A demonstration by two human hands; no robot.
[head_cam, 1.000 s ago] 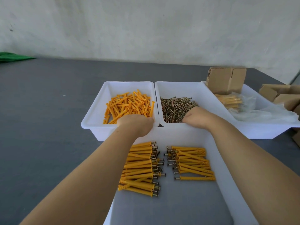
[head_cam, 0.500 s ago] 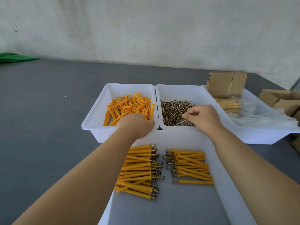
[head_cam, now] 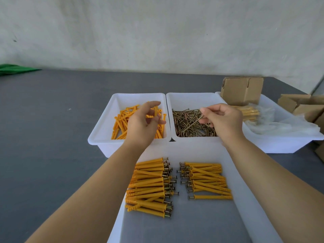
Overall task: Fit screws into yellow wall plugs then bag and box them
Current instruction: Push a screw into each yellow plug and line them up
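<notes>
- Left hand (head_cam: 142, 125): raised above the left white bin (head_cam: 105, 127), fingers curled, pinching a yellow wall plug (head_cam: 155, 110) between thumb and fingertips.
- Right hand (head_cam: 222, 120): raised above the middle white bin (head_cam: 192, 98), thumb and forefinger pinching one screw (head_cam: 193, 124) that slants down and to the left, over the pile.
- Left bin contents: loose yellow wall plugs (head_cam: 121, 123), heaped without order.
- Middle bin contents: loose brass-coloured screws (head_cam: 185, 120). The two bins stand side by side, rims touching.
- Near tray (head_cam: 236, 172): a white tray, closest to the person, holding two stacks of assembled plugs — left stack (head_cam: 149, 186) with screw heads pointing right, right stack (head_cam: 208, 179) with screw heads pointing left. A narrow gap separates the stacks.
- Right bin (head_cam: 280, 144): holds clear plastic bags (head_cam: 280, 125), a bagged bundle of yellow plugs (head_cam: 249, 113), and a folded cardboard box (head_cam: 242, 90) at its far end.
- More cardboard boxes (head_cam: 301, 106) lie at the right edge of the grey bench (head_cam: 43, 137).
</notes>
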